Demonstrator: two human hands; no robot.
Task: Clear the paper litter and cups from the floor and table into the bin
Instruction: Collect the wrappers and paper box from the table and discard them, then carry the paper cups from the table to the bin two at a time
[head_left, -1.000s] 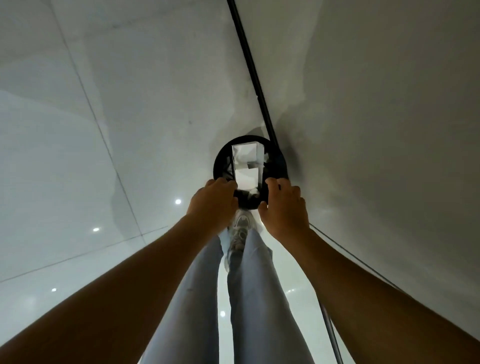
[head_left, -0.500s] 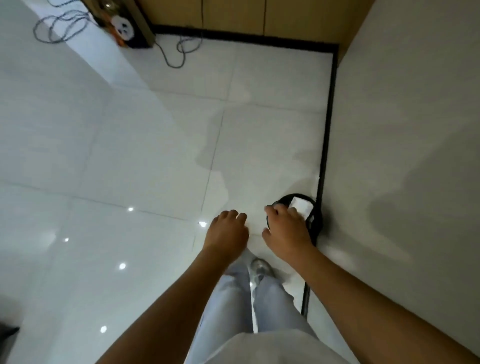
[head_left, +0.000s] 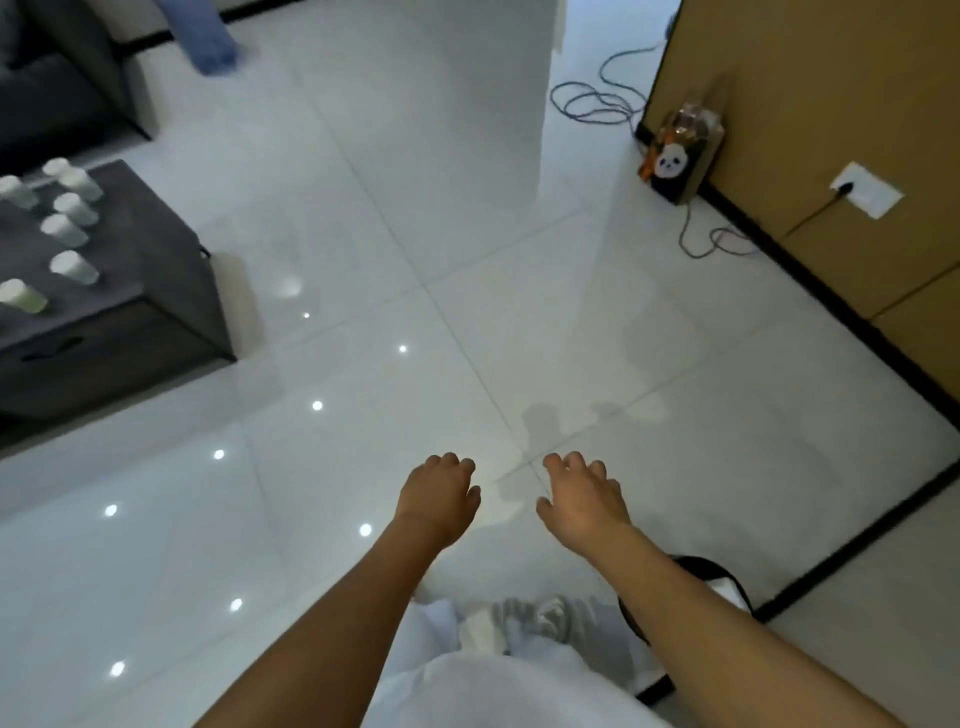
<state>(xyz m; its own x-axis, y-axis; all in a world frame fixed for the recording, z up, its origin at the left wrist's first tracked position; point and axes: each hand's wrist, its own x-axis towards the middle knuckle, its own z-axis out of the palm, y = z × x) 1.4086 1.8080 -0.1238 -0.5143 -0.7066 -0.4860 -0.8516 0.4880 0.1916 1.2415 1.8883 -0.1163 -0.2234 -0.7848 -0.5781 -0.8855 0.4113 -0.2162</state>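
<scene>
Both my hands hover over the white tiled floor with nothing in them. My left hand (head_left: 439, 496) and my right hand (head_left: 584, 493) have loosely curled fingers. The black round bin (head_left: 719, 577) stands on the floor at the lower right, mostly hidden behind my right forearm, with white paper showing inside. Several white paper cups (head_left: 65, 228) stand on the dark grey low table (head_left: 150, 291) at the left, far from both hands.
A tan wall with a black skirting runs along the right, with a socket (head_left: 865, 189) and a panda-print box (head_left: 680, 166) at its foot. Cables (head_left: 597, 101) lie on the floor at the back. A dark sofa (head_left: 62, 78) is at the top left.
My hands have left the bin's rim and lifted away. The view has swung from the corner with the bin out to the room, showing the table with cups.
</scene>
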